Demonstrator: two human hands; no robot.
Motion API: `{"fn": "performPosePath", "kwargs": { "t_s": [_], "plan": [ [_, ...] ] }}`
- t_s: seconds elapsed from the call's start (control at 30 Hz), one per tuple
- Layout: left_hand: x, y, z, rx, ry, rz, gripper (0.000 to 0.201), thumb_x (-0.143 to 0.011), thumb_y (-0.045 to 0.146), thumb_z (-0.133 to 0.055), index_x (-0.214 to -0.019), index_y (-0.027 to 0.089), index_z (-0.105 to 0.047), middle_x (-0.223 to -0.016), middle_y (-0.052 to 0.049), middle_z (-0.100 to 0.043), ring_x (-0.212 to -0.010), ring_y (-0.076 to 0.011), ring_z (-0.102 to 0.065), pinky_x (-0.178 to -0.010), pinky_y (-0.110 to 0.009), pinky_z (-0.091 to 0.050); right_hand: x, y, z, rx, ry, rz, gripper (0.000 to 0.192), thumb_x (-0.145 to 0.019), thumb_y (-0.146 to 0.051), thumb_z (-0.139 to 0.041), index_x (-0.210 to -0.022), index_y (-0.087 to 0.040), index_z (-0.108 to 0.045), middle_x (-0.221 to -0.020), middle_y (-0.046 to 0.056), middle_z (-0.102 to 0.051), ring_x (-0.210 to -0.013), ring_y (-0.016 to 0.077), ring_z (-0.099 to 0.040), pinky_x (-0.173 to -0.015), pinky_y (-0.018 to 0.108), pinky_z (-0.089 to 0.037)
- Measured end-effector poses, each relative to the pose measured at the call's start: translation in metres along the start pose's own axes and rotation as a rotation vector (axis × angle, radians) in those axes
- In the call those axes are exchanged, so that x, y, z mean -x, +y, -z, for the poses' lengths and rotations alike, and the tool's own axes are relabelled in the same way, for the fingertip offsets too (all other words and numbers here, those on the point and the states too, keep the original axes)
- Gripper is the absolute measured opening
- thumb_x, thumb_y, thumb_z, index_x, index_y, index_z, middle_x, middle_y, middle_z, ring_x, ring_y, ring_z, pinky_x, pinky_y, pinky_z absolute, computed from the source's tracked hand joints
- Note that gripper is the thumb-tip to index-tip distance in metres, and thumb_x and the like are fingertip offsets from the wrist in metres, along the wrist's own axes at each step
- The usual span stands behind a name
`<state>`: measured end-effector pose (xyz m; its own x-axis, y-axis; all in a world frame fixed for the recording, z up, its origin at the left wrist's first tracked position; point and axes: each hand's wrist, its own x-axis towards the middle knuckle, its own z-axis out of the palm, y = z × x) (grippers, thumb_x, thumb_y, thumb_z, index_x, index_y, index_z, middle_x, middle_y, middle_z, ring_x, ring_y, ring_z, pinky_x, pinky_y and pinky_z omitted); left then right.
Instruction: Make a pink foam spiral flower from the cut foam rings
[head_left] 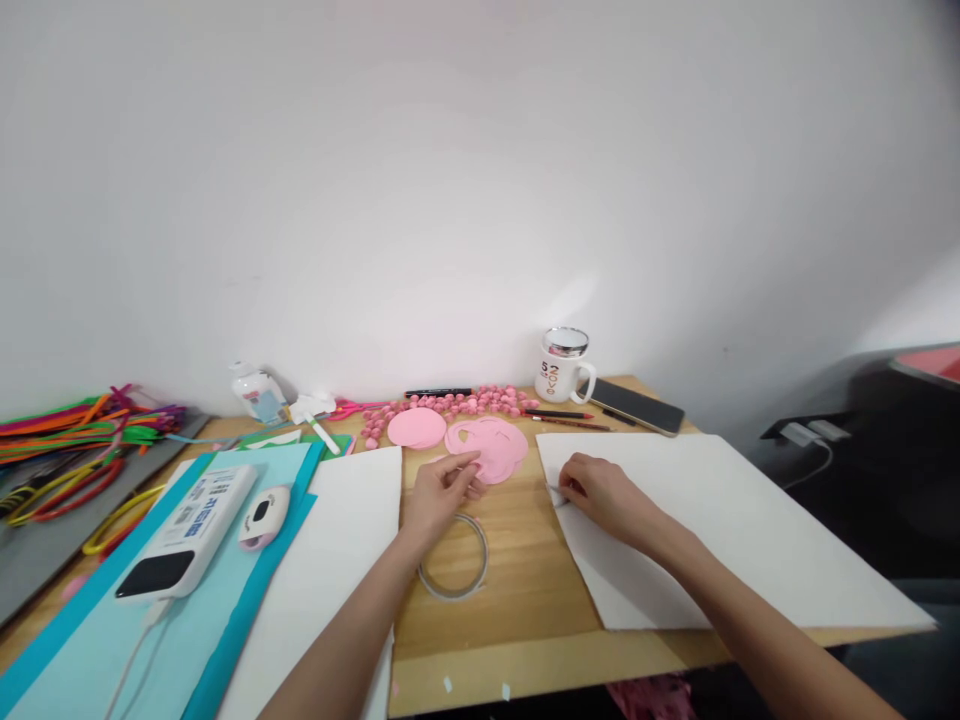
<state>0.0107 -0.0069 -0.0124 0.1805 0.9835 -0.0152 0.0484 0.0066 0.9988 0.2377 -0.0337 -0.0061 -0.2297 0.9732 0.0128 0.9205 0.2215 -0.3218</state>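
Your left hand (439,492) rests on the wooden tabletop (525,570) with its fingertips pinched on the near edge of the cut pink paper shape (491,445), which lies flat at about twelve o'clock from that hand. Right beneath your wrist, at six o'clock, sits the clear ring of adhesive tape (454,572), lying flat and untouched. Your right hand (600,492) is curled at the left corner of the large white paper sheet (720,530), fingers closed on something small and thin at the sheet's edge; I cannot tell what it is.

By my reading, you are at the step of fixing a pink piece onto the white sheet: one hand taking the shape, the other preparing the spot. The next move calls for lifting the pink shape cleanly without creasing it and carrying it toward three o'clock, over the gap of bare wood to the sheet's corner.

A plain pink paper disc (416,428) lies just at nine o'clock from the cut shape, and a scatter of small pink rolled paper beads (465,403) runs behind both. A second white sheet (345,540) lies at nine o'clock from your left forearm, and a white mug with a metal lid (564,368) stands at the back by the wall.
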Motion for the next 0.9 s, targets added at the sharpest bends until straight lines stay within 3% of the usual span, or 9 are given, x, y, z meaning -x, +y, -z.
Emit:
{"fn": "performPosePath", "kwargs": {
  "t_s": [0.13,0.3,0.43,0.53,0.6,0.9],
  "plan": [
    [-0.001,0.000,0.001,0.039,0.011,0.009,0.035,-0.069,0.028,-0.063,-0.098,0.011,-0.065,-0.063,-0.005,-0.069,-0.056,-0.0141,-0.064,-0.059,-0.025,-0.052,0.004,-0.002,0.004,0.012,0.056,0.020,0.020,-0.082,-0.018,-0.037,-0.075,-0.017,-0.055,-0.079,0.006,-0.057,-0.063,0.0148,-0.054,-0.061,0.026,-0.038],
    [-0.001,0.000,0.001,0.076,0.018,0.013,0.036,-0.068,0.030,-0.064,-0.099,0.011,-0.065,-0.073,-0.007,-0.071,-0.069,-0.0190,-0.067,-0.070,-0.030,-0.052,0.000,-0.003,0.010,-0.206,0.132,-0.011,0.015,-0.081,-0.025,-0.041,-0.073,-0.018,-0.053,-0.077,0.003,-0.055,-0.066,0.0147,-0.053,-0.061,0.027,-0.040],
    [0.001,0.005,0.000,0.104,0.041,-0.003,0.035,-0.067,0.030,-0.065,-0.097,0.012,-0.066,-0.082,-0.008,-0.072,-0.079,-0.0214,-0.067,-0.081,-0.034,-0.049,-0.015,-0.025,0.014,-0.690,0.181,0.031,0.017,-0.078,-0.033,-0.048,-0.072,-0.018,-0.054,-0.075,0.001,-0.055,-0.070,0.0144,-0.053,-0.060,0.026,-0.046],
    [0.001,0.009,0.001,0.071,0.071,-0.018,0.031,-0.066,0.027,-0.066,-0.093,0.013,-0.068,-0.083,-0.008,-0.072,-0.085,-0.0223,-0.065,-0.085,-0.035,-0.046,-0.028,-0.049,0.010,-1.124,0.059,0.061,0.023,-0.073,-0.039,-0.055,-0.071,-0.016,-0.056,-0.069,-0.001,-0.051,-0.066,0.0116,-0.051,-0.065,0.028,-0.050],
    [0.001,0.010,0.002,0.052,0.090,-0.018,0.030,-0.065,0.027,-0.066,-0.092,0.013,-0.068,-0.082,-0.007,-0.072,-0.087,-0.0224,-0.064,-0.086,-0.034,-0.046,-0.035,-0.061,0.002,-1.251,0.003,0.062,0.025,-0.070,-0.040,-0.059,-0.068,-0.015,-0.057,-0.068,-0.002,-0.052,-0.067,0.0113,-0.051,-0.069,0.030,-0.050],
    [0.002,0.010,0.001,0.024,0.134,0.041,0.032,-0.064,0.028,-0.067,-0.093,0.015,-0.069,-0.090,-0.007,-0.070,-0.086,-0.0223,-0.064,-0.081,-0.031,-0.048,-0.047,-0.062,-0.022,-1.210,0.041,0.025,0.022,-0.066,-0.036,-0.062,-0.063,-0.014,-0.061,-0.065,0.001,-0.061,-0.065,0.0147,-0.058,-0.068,0.029,-0.046]
  ]
}}
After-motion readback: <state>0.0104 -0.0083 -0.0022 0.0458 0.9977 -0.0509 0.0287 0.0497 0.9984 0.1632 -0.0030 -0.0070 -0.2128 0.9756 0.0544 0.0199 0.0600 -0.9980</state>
